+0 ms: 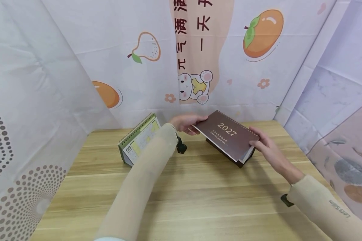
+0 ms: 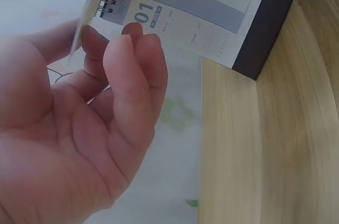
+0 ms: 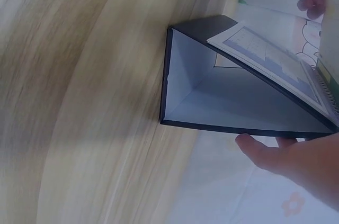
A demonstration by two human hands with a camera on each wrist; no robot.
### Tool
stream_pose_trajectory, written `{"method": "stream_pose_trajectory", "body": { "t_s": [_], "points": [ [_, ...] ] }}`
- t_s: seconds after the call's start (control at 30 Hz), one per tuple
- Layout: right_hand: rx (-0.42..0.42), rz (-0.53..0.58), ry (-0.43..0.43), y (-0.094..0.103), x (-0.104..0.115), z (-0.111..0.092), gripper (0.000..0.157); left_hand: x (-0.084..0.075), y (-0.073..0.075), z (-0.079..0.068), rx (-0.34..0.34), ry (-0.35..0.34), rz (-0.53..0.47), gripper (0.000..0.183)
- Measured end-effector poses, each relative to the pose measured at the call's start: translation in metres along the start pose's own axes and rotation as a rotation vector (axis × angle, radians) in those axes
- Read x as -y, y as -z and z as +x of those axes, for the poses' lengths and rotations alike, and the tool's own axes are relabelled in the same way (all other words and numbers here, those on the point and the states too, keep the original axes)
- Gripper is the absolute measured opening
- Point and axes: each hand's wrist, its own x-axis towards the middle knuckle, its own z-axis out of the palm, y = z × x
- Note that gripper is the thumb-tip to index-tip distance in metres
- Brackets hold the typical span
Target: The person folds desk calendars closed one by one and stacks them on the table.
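A brown desk calendar (image 1: 226,132) marked 2027 stands on the table right of centre, its cover lifted away from the pages. My left hand (image 1: 187,123) pinches the cover's left edge. In the left wrist view, the cover (image 2: 87,12) shows edge-on at the fingers, beside a January page (image 2: 185,12). With my right hand (image 1: 266,145) I hold the calendar's right end. The right wrist view shows fingertips (image 3: 254,147) against the back panel of its hollow triangular stand (image 3: 212,97).
A green desk calendar (image 1: 138,139) open at 09 stands at the left, partly hidden behind my left sleeve. The wooden table (image 1: 199,201) ends at a printed curtain (image 1: 151,80) behind, with more cloth on both sides.
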Motion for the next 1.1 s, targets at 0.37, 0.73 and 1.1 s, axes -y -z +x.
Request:
{"method": "stream_pose_trajectory", "body": {
  "t_s": [0.37,0.73,1.1],
  "points": [
    [-0.056,-0.169,-0.068,-0.002,-0.001,0.003,0.072,0.007,-0.003,0.002,-0.013,0.037,0.065,0.05],
    [-0.067,-0.179,-0.02,-0.004,-0.007,0.005,0.068,0.021,-0.009,0.011,-0.01,0.049,0.1,0.049],
    [-0.082,-0.206,0.011,-0.006,-0.011,0.006,0.064,0.028,-0.015,0.02,-0.022,0.046,0.093,0.045]
  ]
}}
